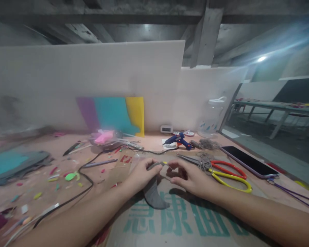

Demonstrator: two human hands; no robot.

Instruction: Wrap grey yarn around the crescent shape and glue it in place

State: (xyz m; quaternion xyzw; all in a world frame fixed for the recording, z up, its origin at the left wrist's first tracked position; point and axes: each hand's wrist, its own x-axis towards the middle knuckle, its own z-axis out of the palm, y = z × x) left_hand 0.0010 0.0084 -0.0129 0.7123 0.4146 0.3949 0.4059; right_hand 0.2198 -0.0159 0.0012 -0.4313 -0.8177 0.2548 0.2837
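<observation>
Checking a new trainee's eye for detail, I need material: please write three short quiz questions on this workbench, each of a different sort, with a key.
1. Multiple choice: Which hand pinches the upper end of the dark-grey, crescent-shaped piece?
A. The right hand
B. The left hand
C. Neither hand

2. True or false: As the camera sees it, the dark-blue plastic glue gun lies to the left of the flat, black-screened phone.

3. Fill in: The metal-bladed scissors have one orange-red handle loop and one ____ handle loop.

Key: 1. B; 2. True; 3. yellow
</observation>
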